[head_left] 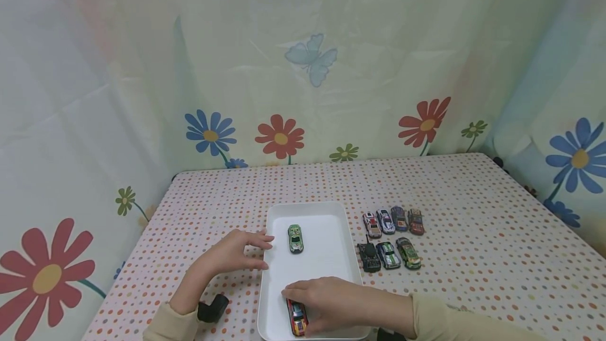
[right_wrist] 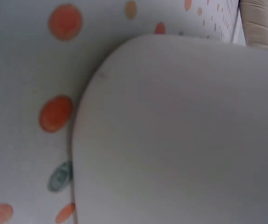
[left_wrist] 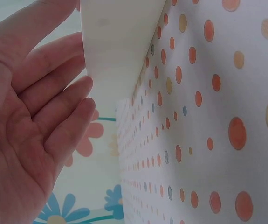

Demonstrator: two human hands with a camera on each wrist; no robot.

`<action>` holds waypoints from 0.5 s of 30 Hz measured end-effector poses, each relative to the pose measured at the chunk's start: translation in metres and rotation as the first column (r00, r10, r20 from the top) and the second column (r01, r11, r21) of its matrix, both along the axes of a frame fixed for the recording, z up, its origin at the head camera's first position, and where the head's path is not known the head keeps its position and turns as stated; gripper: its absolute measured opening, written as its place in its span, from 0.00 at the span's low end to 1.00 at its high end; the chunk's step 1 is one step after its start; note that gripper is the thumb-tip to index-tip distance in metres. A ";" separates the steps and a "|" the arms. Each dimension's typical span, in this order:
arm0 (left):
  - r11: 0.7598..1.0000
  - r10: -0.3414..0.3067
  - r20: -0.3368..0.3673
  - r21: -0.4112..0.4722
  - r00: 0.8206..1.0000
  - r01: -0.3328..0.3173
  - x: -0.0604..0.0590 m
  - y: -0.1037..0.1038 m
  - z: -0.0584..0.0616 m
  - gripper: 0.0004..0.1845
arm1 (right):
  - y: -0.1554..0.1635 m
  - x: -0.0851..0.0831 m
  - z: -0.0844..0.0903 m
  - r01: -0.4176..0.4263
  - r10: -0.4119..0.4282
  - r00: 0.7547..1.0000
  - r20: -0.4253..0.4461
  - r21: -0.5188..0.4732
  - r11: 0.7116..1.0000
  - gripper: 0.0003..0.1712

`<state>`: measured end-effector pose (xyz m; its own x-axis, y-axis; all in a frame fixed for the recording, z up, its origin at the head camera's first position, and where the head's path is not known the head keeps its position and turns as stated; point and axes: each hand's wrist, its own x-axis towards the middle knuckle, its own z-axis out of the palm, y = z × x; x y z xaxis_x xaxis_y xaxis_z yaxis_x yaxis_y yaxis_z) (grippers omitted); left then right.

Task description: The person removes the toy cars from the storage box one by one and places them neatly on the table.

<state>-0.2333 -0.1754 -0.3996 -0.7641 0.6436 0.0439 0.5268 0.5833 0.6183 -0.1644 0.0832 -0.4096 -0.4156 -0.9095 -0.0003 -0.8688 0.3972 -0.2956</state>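
Note:
A white tray [head_left: 326, 264] stands on the table. At its near end lies a red, yellow and black toy car [head_left: 298, 319]; my right hand [head_left: 331, 301] grips it, fingers over its far end and thumb along its right side. Farther up the tray is a green toy car [head_left: 295, 239]. My left hand [head_left: 239, 252] is at the tray's left rim, its fingertips touching the edge. In the left wrist view the fingers of that hand [left_wrist: 36, 107] lie against the tray's outer wall [left_wrist: 117, 42]. The right wrist view shows only the tray's wall [right_wrist: 171, 130] up close, without the hand.
Right of the tray stand several toy cars in two rows, among them a red and white car [head_left: 372, 224], a dark tank-like vehicle [head_left: 369, 257] and a green and orange car [head_left: 409, 253]. A dotted cloth [head_left: 473, 257] covers the table. A flowered curtain [head_left: 360, 67] hangs behind.

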 end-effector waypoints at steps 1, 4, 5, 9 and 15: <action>1.000 0.000 0.000 0.001 1.000 0.000 0.000 0.000 0.000 0.22 | 0.000 0.000 0.000 0.008 -0.008 1.000 -0.004 0.002 1.000 0.37; 1.000 -0.002 -0.002 0.002 1.000 0.002 0.000 0.000 0.000 0.22 | 0.000 0.000 0.002 0.023 -0.023 1.000 -0.002 0.004 1.000 0.35; 1.000 -0.003 -0.001 0.002 1.000 0.003 0.000 0.000 0.000 0.22 | 0.000 0.000 0.002 0.024 -0.024 1.000 0.000 0.004 1.000 0.35; 1.000 -0.003 0.002 0.000 1.000 0.003 0.000 0.000 0.000 0.22 | -0.001 -0.001 0.002 0.019 -0.019 1.000 -0.004 -0.001 1.000 0.34; 1.000 -0.002 -0.002 -0.004 1.000 0.002 0.000 0.000 -0.001 0.22 | -0.002 0.000 0.001 0.037 -0.037 0.999 0.004 -0.012 0.999 0.35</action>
<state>-0.2336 -0.1756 -0.4001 -0.7629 0.6450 0.0432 0.5290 0.5845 0.6152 -0.1640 0.0808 -0.4085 -0.4492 -0.8934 0.0092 -0.8524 0.4255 -0.3038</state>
